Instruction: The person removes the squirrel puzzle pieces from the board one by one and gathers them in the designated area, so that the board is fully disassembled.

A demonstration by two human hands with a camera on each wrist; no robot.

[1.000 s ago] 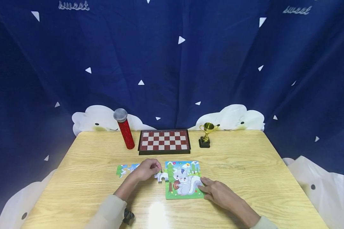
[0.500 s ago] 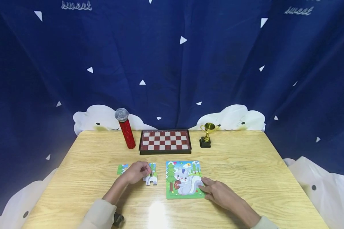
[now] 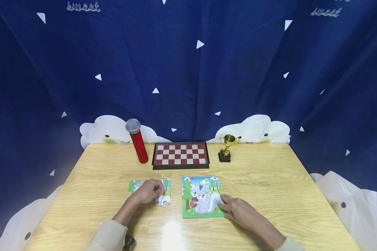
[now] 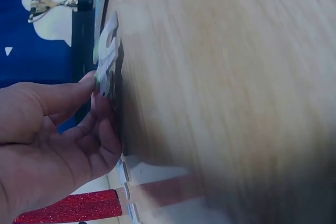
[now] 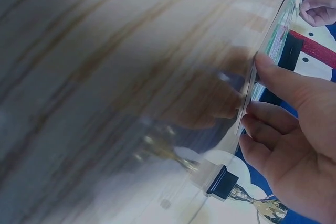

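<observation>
Between thumb and fingertips, my left hand (image 3: 149, 191) pinches a jigsaw piece (image 3: 165, 199) with grey-white artwork. In the left wrist view this piece (image 4: 109, 51) is seen nearly edge-on, low over the wood. Other jigsaw pieces (image 3: 133, 185) lie around and partly behind that hand, including one with a tree (image 3: 167, 183). To their right is a square squirrel picture board (image 3: 202, 198), showing a squirrel with a nut among trees. My right hand (image 3: 240, 212) rests its fingertips on the board's right edge; in the right wrist view, thumb and fingers (image 5: 260, 129) touch that edge.
Along the back of the wooden table (image 3: 270, 181) stand a red glittery microphone (image 3: 139, 144), a red-and-white checkerboard (image 3: 180, 155) and a small gold trophy cup (image 3: 227, 146) on a black base. A dark blue curtain (image 3: 188, 69) hangs behind.
My left hand has carried the jigsaw piece leftward from the board's left edge to the other pieces, then slightly nearer me. My right hand has stayed on the board.
</observation>
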